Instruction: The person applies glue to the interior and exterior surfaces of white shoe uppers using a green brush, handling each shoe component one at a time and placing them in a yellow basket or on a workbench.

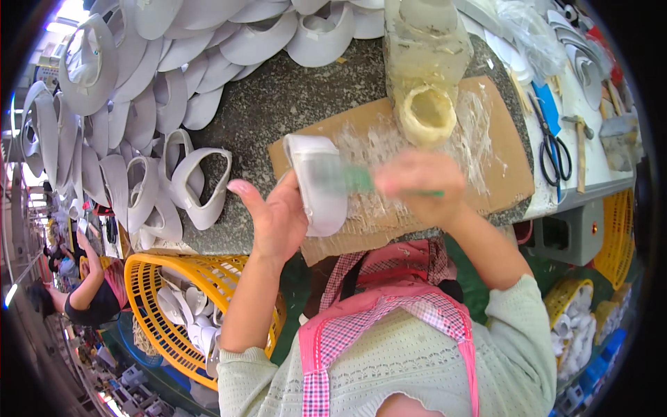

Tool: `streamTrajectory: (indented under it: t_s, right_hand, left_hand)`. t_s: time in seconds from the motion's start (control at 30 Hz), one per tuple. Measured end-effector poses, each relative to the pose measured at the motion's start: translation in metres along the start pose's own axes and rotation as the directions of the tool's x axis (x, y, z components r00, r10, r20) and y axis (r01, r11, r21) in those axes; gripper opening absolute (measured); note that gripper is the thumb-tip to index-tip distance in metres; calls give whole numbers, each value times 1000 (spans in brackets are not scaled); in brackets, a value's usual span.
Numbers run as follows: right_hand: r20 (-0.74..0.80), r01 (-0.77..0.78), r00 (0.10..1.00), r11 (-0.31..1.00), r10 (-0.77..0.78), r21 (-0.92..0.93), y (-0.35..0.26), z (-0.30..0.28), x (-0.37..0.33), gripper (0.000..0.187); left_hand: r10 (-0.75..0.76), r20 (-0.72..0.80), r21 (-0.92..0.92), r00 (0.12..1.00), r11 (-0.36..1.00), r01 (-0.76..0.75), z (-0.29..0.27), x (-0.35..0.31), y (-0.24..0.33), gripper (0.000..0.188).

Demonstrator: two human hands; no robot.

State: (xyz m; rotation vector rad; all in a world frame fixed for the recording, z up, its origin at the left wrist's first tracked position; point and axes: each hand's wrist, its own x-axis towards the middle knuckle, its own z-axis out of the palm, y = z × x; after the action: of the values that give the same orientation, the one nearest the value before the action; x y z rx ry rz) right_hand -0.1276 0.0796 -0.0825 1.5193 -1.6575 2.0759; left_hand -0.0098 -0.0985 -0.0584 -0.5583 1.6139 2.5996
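While the dark speckled table [271, 97] carries a smeared cardboard sheet [497, 174], a white curved piece [323, 212] is over the sheet's left part. Person's left hand [278, 214]: at piece's left edge, thumb spread, can't tell grip. Right hand [424, 182]: fingers closed around green brush [359, 179], blurred.

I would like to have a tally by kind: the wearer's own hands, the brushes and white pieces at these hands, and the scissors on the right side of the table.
Hands: 2 (left hand, right hand)
Green brush: 1
White curved piece: 1
Scissors: 1 pair
Total: 5
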Motion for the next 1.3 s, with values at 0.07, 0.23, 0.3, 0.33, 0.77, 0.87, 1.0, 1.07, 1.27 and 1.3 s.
streamTrajectory:
  t_s: [0.07, 0.23, 0.3, 0.33, 0.77, 0.87, 1.0, 1.07, 1.27, 1.3]
  right_hand:
    - [311, 36, 949, 996, -60, 84, -12, 0, -11, 15]
    - [-217, -22, 976, 1000, 19, -11, 0, -2, 21, 17]
    - [200, 219, 961, 966, -190, -135, 2, 3, 2, 18]
    - [205, 219, 961, 966, -188, -139, 2, 4, -10, 18]
    - [31, -133, 990, 973, 141, -188, -38, 10, -35, 17]
    - [63, -78, 994, 990, 86, -117, -38, 48, -41, 21]
    - [91, 62, 995, 975, -44, -212, -31, 84, -48, 23]
    - [102, 74, 994, 963, -49, -260, -30, 90, -51, 24]
    - [-30, 46, 996, 770, -84, -637, -37, 45, -56, 26]
    - [-38, -6, 999, 760, -25, -650, -43, 40, -56, 26]
  left_hand:
    - [-22, -54, -196, 998, 981, 11, 1, -3, -3, 119]
    - [2, 48, -40, 999, 999, 0, 6, 1, -1, 115]
    - [2, -34, -142, 999, 990, -7, 8, 12, 0, 113]
    - [19, -18, -172, 1000, 985, -22, 11, 16, 1, 111]
    - [499, -93, 994, 862, 96, 52, -74, -35, 3, 29]
    - [191, -340, 594, 921, 803, 53, -101, -44, -15, 23]
    - [75, -233, 110, 970, 993, -51, -76, -44, -18, 20]
    - [78, -229, 100, 970, 993, -56, -78, -45, -24, 18]
    - [86, -288, -44, 954, 994, -103, -62, -67, -47, 20]
    - [87, -284, -49, 955, 993, -105, -60, -70, -48, 20]
